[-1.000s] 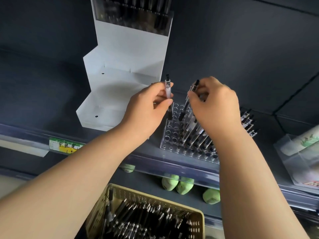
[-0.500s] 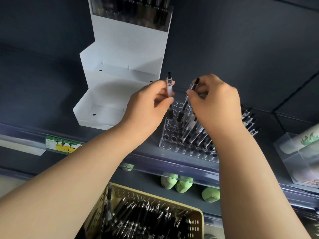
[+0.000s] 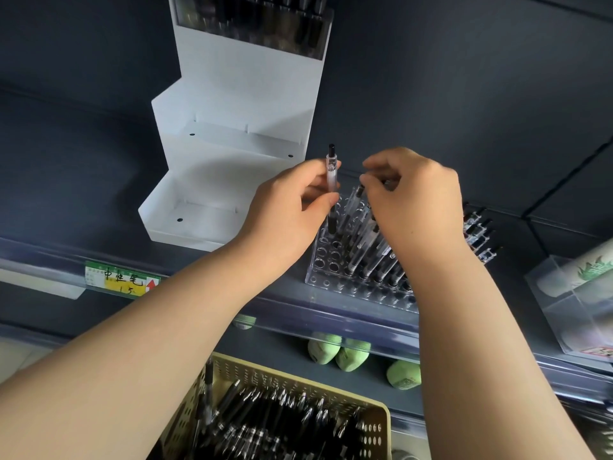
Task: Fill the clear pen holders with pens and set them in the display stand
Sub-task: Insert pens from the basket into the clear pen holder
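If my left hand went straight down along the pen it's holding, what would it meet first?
Probably the clear pen holder: the left hand aims its pen at the holder's empty left-end holes; depth unclear.

The dark shelf (image 3: 66, 180) carries the white display stand (image 3: 232, 180) at left, the clear pen holder (image 3: 326, 263) just beside it, and a clear box (image 3: 570, 303) far right.

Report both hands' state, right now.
Left hand: pinching a clear pen upright, tip at the clear pen holder.
Right hand: pinching the top of a second pen standing in that holder.
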### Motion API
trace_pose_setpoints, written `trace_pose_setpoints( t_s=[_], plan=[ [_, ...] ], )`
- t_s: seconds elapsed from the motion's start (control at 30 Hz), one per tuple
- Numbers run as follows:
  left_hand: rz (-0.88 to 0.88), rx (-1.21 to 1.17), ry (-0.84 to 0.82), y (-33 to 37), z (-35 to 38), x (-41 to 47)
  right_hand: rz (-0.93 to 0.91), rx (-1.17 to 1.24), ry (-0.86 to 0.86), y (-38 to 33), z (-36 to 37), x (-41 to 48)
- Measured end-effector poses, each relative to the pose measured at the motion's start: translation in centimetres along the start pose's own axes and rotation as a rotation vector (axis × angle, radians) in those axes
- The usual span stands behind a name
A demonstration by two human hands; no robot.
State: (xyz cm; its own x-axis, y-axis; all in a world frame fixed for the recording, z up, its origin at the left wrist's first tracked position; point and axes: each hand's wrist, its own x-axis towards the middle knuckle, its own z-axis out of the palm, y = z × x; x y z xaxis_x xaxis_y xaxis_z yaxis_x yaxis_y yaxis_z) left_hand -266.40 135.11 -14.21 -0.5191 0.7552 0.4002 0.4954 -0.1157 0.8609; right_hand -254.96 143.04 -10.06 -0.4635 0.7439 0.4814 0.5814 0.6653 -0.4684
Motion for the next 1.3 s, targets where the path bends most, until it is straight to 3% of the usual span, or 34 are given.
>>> trace_pose_setpoints(
  t_s=[0.43, 0.93, 1.2, 1.3],
  plan=[
    [0.045, 0.095, -0.066, -0.8, 1.7, -0.2, -0.027, 0.026, 0.071, 0.0, -0.5, -0.2],
    [-0.104, 0.284, -0.17, -2.5, 2.5, -0.2, -0.056, 0.031, 0.064, 0.0, -1.1, -0.5],
    [0.11, 0.317, -0.095, -1.7, 0.2, -3.2, -0.273, -0.003, 0.152, -1.1, -1.3, -4.8],
    [0.246, 0.45, -0.15, -1.6, -0.4, -5.3, -0.394, -0.03, 0.071, -1.2, -0.6, -7.9]
  ],
)
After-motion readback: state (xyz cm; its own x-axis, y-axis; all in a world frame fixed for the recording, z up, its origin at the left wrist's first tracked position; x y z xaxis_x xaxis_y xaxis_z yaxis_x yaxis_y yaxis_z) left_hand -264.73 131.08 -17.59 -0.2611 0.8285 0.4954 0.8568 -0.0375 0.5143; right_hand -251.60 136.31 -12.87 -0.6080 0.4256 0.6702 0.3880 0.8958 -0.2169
